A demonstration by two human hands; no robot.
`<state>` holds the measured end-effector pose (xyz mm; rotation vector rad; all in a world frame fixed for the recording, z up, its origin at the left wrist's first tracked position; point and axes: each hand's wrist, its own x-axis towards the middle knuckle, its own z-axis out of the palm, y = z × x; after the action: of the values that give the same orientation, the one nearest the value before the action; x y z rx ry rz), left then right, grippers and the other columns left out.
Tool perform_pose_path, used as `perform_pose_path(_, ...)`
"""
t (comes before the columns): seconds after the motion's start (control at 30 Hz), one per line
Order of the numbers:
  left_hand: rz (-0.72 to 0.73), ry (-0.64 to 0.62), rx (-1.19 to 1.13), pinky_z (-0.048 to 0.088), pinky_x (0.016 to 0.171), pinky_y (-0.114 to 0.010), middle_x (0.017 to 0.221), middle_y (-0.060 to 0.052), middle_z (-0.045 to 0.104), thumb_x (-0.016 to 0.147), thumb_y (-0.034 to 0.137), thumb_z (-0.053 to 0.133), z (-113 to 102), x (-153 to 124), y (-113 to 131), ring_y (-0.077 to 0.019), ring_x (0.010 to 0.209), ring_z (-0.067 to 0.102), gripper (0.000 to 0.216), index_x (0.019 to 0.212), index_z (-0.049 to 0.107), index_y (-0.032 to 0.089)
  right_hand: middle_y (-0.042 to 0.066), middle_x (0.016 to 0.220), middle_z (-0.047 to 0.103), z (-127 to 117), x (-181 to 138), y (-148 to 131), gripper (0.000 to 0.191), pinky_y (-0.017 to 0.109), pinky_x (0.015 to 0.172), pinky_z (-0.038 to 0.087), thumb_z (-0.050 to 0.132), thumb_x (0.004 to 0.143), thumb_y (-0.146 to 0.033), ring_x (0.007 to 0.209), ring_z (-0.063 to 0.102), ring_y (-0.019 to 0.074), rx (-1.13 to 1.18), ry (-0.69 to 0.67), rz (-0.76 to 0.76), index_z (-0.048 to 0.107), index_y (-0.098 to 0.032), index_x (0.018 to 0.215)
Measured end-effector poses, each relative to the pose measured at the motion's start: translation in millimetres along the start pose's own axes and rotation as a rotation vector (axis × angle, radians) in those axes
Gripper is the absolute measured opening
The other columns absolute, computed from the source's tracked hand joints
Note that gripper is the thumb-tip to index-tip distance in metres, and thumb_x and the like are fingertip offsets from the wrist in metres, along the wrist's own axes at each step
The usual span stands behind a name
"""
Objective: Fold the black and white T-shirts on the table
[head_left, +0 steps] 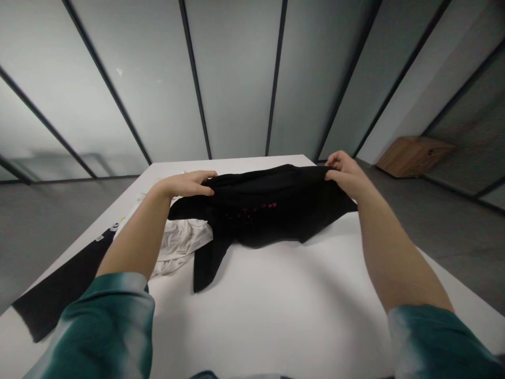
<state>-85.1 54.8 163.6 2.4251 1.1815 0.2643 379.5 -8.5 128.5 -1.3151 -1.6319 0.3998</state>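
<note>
A black long-sleeved top (272, 205) with small pink print hangs stretched between my two hands above the white table. My left hand (185, 184) pinches its upper edge at the left, thumb below and fingers on top. At the right end, my right hand (347, 171) grips the same edge with curled fingers. One sleeve dangles down at the left, its end close to the tabletop. Behind and below the left part lies a crumpled white garment (183, 242), partly covered by the black cloth.
On the left side of the white table (276, 316) lies a dark garment (67, 284) with white marks, partly hidden by my left forearm. Frosted glass panels (236, 79) stand beyond the far edge. A wooden box (414, 155) sits on the floor at the right.
</note>
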Motion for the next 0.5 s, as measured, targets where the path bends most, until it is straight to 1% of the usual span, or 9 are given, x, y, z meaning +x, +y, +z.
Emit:
perform_pose_path(0.07,-0.051,-0.004,0.077,0.048,0.076,-0.027,0.087,-0.003,0.065,0.073,0.039,0.065,-7.5,17.5,-10.0,-0.022,0.085,0.062,0.034,0.098,0.067,0.018,0.0,0.066,0.056,-1.5,18.9,0.0,0.017,0.029,0.054,0.039,0.066,0.067,-0.021,0.057,0.048,0.015,-0.052,-0.118,0.023,0.058,-0.021,0.082)
perform_pose_path(0.1,-0.091,0.062,0.126,0.048,0.078,-0.029,0.087,-0.004,0.066,0.073,0.038,0.064,-7.7,29.8,-12.7,-0.0233,0.088,0.062,0.032,0.098,0.067,0.018,0.001,0.067,0.058,4.2,30.1,0.2,0.013,0.031,0.056,0.041,0.067,0.069,-0.022,0.06,0.051,0.0164,-0.096,-0.141,0.016,0.059,-0.02,0.079)
perform_pose_path(0.13,-0.137,0.171,0.175,0.048,0.082,-0.031,0.089,-0.005,0.066,0.074,0.036,0.064,-5.4,42.9,-13.2,-0.025,0.092,0.062,0.031,0.099,0.066,0.017,0.004,0.07,0.06,13.9,41.4,0.2,0.012,0.034,0.06,0.044,0.067,0.071,-0.024,0.066,0.054,0.0191,-0.154,-0.118,-0.012,0.061,-0.019,0.079)
perform_pose_path(0.23,-0.22,0.7,0.29,0.042,0.096,-0.041,0.105,-0.013,0.066,0.082,0.033,0.056,14.4,74.2,-0.3,-0.0313,0.11,0.058,0.035,0.112,0.062,0.014,0.015,0.105,0.065,59.1,65.0,-4.9,0.022,0.046,0.084,0.047,0.062,0.082,-0.029,0.1,0.059,0.0298,-0.346,0.247,-0.2,0.065,-0.016,0.099)
perform_pose_path(0.27,-0.216,0.819,0.317,0.039,0.1,-0.044,0.111,-0.015,0.065,0.085,0.032,0.054,24.4,79.0,7.1,-0.0328,0.116,0.055,0.037,0.115,0.06,0.013,0.017,0.118,0.062,76.2,66.2,-8.2,0.029,0.051,0.09,0.045,0.06,0.084,-0.03,0.11,0.056,0.0326,-0.41,0.287,-0.254,0.064,-0.015,0.109)
perform_pose_path(0.3,-0.209,0.875,0.34,0.037,0.102,-0.045,0.116,-0.017,0.063,0.086,0.032,0.053,35.5,80.5,14.6,-0.0337,0.119,0.053,0.037,0.117,0.059,0.013,0.018,0.126,0.059,92.9,63.0,-11.7,0.033,0.053,0.096,0.042,0.058,0.086,-0.031,0.117,0.052,0.0343,-0.46,0.285,-0.291,0.063,-0.015,0.115)
perform_pose_path(0.37,-0.194,0.802,0.363,0.038,0.1,-0.045,0.115,-0.018,0.065,0.089,0.035,0.05,60.7,74.5,25.8,-0.034,0.116,0.055,0.034,0.113,0.061,0.014,0.018,0.128,0.06,123.3,43.7,-17.1,0.034,0.053,0.102,0.038,0.054,0.09,-0.03,0.121,0.051,0.0342,-0.505,0.179,-0.315,0.064,-0.016,0.118)
perform_pose_path(0.43,-0.194,0.541,0.34,0.043,0.092,-0.042,0.099,-0.015,0.068,0.09,0.046,0.049,88.0,60.6,28.0,-0.0324,0.103,0.062,0.035,0.102,0.065,0.017,0.015,0.113,0.068,148.4,10.9,-17.2,0.03,0.049,0.1,0.041,0.049,0.093,-0.031,0.111,0.058,0.0314,-0.503,-0.049,-0.307,0.069,-0.017,0.111)
perform_pose_path(0.5,-0.189,0.26,0.295,0.046,0.085,-0.04,0.094,-0.013,0.068,0.082,0.063,0.054,115.0,44.2,20.7,-0.0321,0.094,0.064,0.049,0.098,0.066,0.018,0.012,0.107,0.071,167.9,-27.9,-11.3,0.031,0.045,0.098,0.044,0.049,0.094,-0.035,0.105,0.062,0.0285,-0.476,-0.352,-0.349,0.072,-0.02,0.108)
